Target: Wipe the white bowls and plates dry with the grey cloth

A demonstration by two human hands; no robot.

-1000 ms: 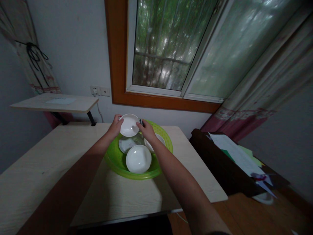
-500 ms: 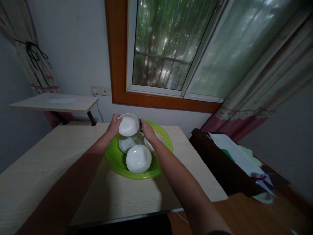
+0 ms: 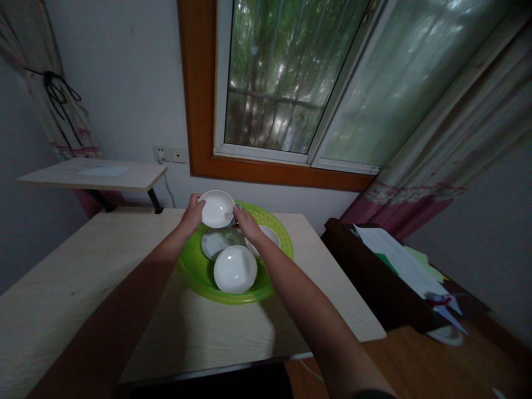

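Note:
My left hand (image 3: 193,215) is closed on the left rim of a white bowl (image 3: 216,209), with the thumb over its edge. The bowl is tilted, its inside towards me, above the back of a green plastic basin (image 3: 195,281). At the bowl's right side, my right hand (image 3: 246,223) is closed on a small dark patterned cloth (image 3: 236,209), mostly hidden by the fingers. Below, in the basin, lie a white bowl (image 3: 235,270) at the front, a greyish-white dish (image 3: 216,244) behind it, and another white bowl (image 3: 271,236) partly hidden by my right wrist.
The basin stands on a pale wooden table (image 3: 137,244). A small raised shelf (image 3: 100,176) with a paper on it stands at the back left. Behind are a wall socket (image 3: 169,154) and a window (image 3: 278,83). Papers (image 3: 399,266) lie on dark furniture at the right.
The held bowl has shifted slightly up and left and tilted. My right fingers have moved a little left along its right side. The things in the basin have stayed put.

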